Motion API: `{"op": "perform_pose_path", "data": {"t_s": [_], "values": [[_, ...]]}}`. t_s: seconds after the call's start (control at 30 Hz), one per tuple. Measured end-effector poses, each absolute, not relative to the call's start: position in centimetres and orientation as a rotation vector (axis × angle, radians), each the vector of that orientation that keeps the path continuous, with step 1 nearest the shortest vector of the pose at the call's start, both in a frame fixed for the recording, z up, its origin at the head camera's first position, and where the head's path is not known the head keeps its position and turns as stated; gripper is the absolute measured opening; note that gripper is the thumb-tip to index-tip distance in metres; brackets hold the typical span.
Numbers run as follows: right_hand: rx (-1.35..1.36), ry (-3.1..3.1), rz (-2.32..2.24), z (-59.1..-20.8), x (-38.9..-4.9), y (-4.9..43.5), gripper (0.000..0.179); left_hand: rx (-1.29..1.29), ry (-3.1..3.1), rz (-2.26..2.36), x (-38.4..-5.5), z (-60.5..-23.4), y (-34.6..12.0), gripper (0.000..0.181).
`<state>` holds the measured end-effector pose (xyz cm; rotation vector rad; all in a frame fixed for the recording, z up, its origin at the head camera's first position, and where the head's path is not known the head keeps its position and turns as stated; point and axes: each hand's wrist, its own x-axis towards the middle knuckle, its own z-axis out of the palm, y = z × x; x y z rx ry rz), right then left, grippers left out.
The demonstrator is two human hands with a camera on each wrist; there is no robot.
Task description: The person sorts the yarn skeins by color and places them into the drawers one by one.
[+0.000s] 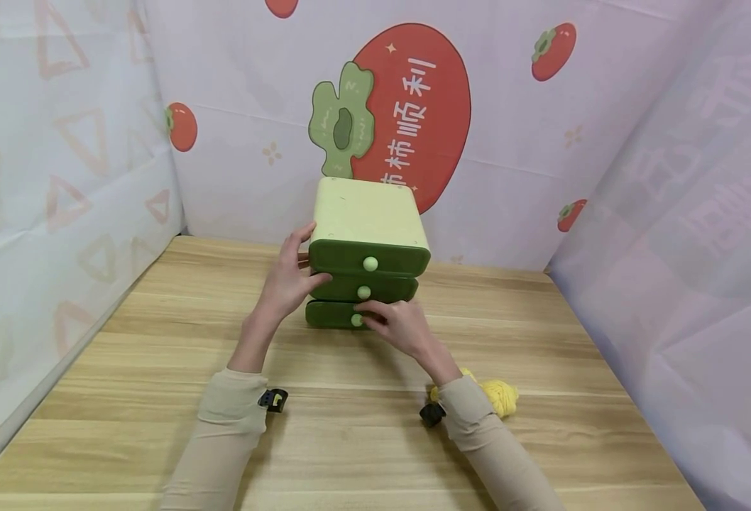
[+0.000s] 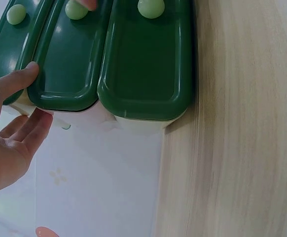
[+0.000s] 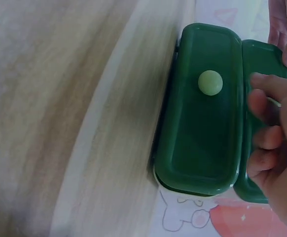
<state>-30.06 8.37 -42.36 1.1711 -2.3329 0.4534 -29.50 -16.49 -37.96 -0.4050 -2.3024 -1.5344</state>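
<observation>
Head view: three-drawer cabinet (image 1: 369, 213) with a pale cream shell, glossy dark green fronts (image 1: 340, 257) and round pale green knobs, upright at the centre of the frame on the wood-grain desk (image 1: 324, 440).
Cabinet facing: fronts and knobs toward the bottom edge of the frame, cream top panel upward.
Long axis: the stack rises from the desk; each front's longer side runs left to right, its right end dipping slightly. In both wrist views the fronts run roughly top to bottom.
Left grip (image 1: 291, 280): bare hand, thumb and fingers spread about the cabinet's left edge, thumb on the green front near the seam of the top and middle drawers, fingers along the side.
Right grip (image 1: 401, 326): bare hand, fingers bent, at the middle drawer's knob (image 1: 364, 292); I cannot tell whether they pinch it or sit just beside it.
Bottom knob (image 3: 210, 82): uncovered in the right wrist view.
Yellow yarn ball (image 1: 502, 397): on the desk, lower right, partly behind the beige right sleeve (image 1: 503, 454).
Backdrop (image 1: 241, 57): white cloth, large red fruit print (image 1: 439, 106) at upper middle.
</observation>
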Motion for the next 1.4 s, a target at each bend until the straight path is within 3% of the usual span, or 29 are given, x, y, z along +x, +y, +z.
{"op": "perform_pose_path", "data": {"t_s": [0.77,1.4], "values": [[1.164,-2.658,0.374,-43.0,-30.9,8.3,0.018,-0.416,-2.279,-1.557,-29.8,-37.7,-16.5,0.093],[1.114,-2.641,0.233,-43.0,-26.5,8.2,0.016,-0.375,-2.312,-1.537,-29.5,-37.8,-16.6,0.094]]}}
